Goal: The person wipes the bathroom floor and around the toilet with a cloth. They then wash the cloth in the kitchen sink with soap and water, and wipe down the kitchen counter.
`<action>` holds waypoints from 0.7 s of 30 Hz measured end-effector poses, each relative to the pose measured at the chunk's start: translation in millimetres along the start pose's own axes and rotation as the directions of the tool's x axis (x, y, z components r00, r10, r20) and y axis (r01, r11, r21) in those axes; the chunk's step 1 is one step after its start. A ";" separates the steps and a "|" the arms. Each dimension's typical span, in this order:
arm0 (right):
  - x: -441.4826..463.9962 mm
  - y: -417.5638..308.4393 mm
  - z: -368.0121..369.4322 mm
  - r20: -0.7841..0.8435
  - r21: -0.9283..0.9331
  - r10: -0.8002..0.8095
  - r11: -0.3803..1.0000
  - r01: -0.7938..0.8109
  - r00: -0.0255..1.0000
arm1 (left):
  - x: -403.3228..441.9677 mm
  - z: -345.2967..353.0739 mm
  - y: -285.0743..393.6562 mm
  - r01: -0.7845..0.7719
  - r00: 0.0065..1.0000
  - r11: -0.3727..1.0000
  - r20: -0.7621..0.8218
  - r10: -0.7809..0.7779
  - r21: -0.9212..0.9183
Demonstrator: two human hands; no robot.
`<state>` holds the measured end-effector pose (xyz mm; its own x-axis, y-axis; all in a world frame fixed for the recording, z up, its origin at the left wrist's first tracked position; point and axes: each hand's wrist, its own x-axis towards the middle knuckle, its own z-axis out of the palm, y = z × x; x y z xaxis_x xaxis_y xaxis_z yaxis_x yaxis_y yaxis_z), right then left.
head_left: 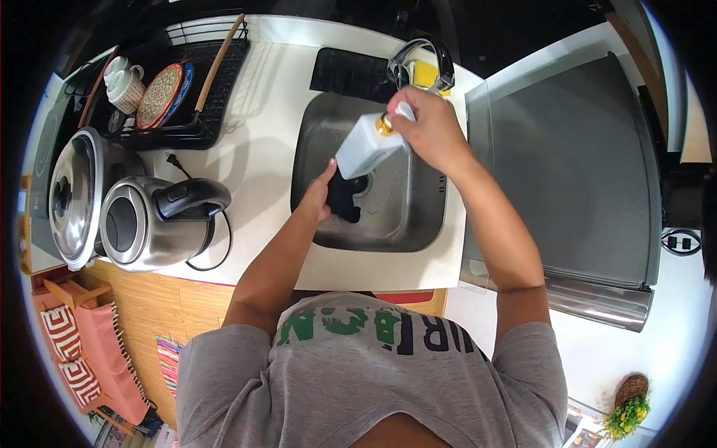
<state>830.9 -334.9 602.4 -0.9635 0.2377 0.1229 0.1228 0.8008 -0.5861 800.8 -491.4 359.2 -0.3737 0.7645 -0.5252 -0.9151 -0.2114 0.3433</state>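
Observation:
Over the sink point(388, 239), my right hand point(429, 127) is closed around the top of a white pump bottle point(366, 149) with a gold collar. The bottle is tilted, its base toward my left hand. My left hand point(319, 196) is at the sink's left side, its fingers closed on a black cloth point(343, 200) that hangs down into the basin near the drain. The bottle's lower end is close to my left fingertips and hides part of the cloth.
Behind the sink are a faucet point(450, 75), a yellow sponge point(424, 75) and a black mat point(351, 73). At left stand a dish rack point(216, 67) with plates point(159, 95) and cups, an electric kettle point(153, 235) with its cord, and a lidded pot point(78, 198). A grey surface point(567, 164) lies right.

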 end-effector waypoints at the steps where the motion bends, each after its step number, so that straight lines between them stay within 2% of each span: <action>1: 8.5 -6.8 -4.6 0.010 -0.020 0.028 0.999 -0.027 1.000 | -0.9 -3.3 1.5 0.041 0.998 0.999 -0.045 -0.042 -0.012; 2: 18.2 -8.4 -8.2 0.004 -0.022 0.026 0.999 -0.026 1.000 | -0.9 -5.3 2.5 0.080 0.993 0.996 -0.090 -0.082 -0.025; 3: 29.5 -8.6 -11.6 -0.036 -0.119 -0.039 0.992 0.034 0.999 | 4.5 -10.2 -1.4 0.078 0.993 0.997 -0.085 -0.079 -0.019; 4: 41.8 -8.4 -15.2 -0.069 -0.217 -0.106 0.972 0.089 0.992 | 11.5 -15.6 -7.2 0.113 0.988 0.990 -0.115 -0.103 0.085; 5: 56.2 -8.0 -19.0 -0.095 -0.241 -0.137 0.964 0.110 0.986 | 17.1 -22.6 -11.8 0.149 0.981 0.971 -0.148 -0.122 0.188; 6: 68.1 -10.6 -22.8 -0.105 -0.243 -0.139 0.964 0.110 0.985 | 11.3 -16.5 -10.6 0.146 0.982 0.970 -0.144 -0.119 0.196; 8: 92.6 -17.7 -28.0 -0.071 -0.337 -0.008 0.941 -0.016 0.997 | -5.6 1.9 -6.4 0.222 0.921 0.844 -0.389 -0.017 0.488; 9: 105.5 -16.2 -27.2 -0.087 -0.368 -0.007 0.929 -0.026 0.996 | -4.4 -2.5 -7.4 0.215 0.923 0.841 -0.385 -0.008 0.497; 10: 119.2 -13.9 -26.1 -0.099 -0.367 -0.013 0.930 -0.024 0.995 | 3.7 -12.4 -11.9 0.216 0.931 0.876 -0.362 -0.051 0.431; 11: 132.7 -11.9 -24.6 -0.086 -0.357 0.075 0.928 -0.101 0.993 | 11.7 -22.2 -16.2 0.221 0.937 0.906 -0.337 -0.093 0.362; 12: 145.8 -8.9 -23.2 -0.072 -0.349 0.163 0.920 -0.178 0.984 | 23.7 -35.2 -23.7 0.212 0.939 0.903 -0.334 -0.083 0.373; 13: 158.5 -5.2 -21.3 -0.081 -0.344 0.156 0.922 -0.175 0.984 | 37.3 -49.6 -32.1 0.209 0.940 0.924 -0.327 -0.100 0.319; 14: 170.3 -0.7 -19.0 -0.041 -0.315 0.251 0.915 -0.251 0.967 | 43.0 -57.3 -34.8 0.207 0.941 0.942 -0.319 -0.117 0.264; 15: 179.9 2.8 -17.4 0.003 -0.290 0.342 0.900 -0.326 0.940 | 36.5 -48.4 -30.7 0.212 0.936 0.937 -0.334 -0.113 0.277; 16: 187.3 6.0 -15.2 -0.004 -0.286 0.336 0.902 -0.323 0.942 | 33.6 -45.8 -28.3 0.204 0.938 0.937 -0.331 -0.104 0.285; 18: 198.0 11.5 -12.4 -0.019 -0.273 0.444 0.860 -0.431 0.896 | 26.8 -39.0 -24.5 0.215 0.944 0.930 -0.309 -0.119 0.298; 19: 201.3 11.2 -13.5 -0.022 -0.272 0.440 0.861 -0.429 0.898 | 4.9 -13.0 -13.5 0.187 0.927 0.926 -0.372 -0.056 0.329; 21: 205.4 12.3 -15.1 -0.035 -0.308 0.500 0.819 -0.485 0.866 | 14.0 -23.6 -18.0 0.193 0.929 0.919 -0.366 -0.058 0.343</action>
<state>638.1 -267.9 632.5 -0.7643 0.6252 -0.1583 0.6410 0.7096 -0.2926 808.5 -491.3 327.3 -0.3492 0.4995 -0.7928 -0.8615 0.1618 0.4814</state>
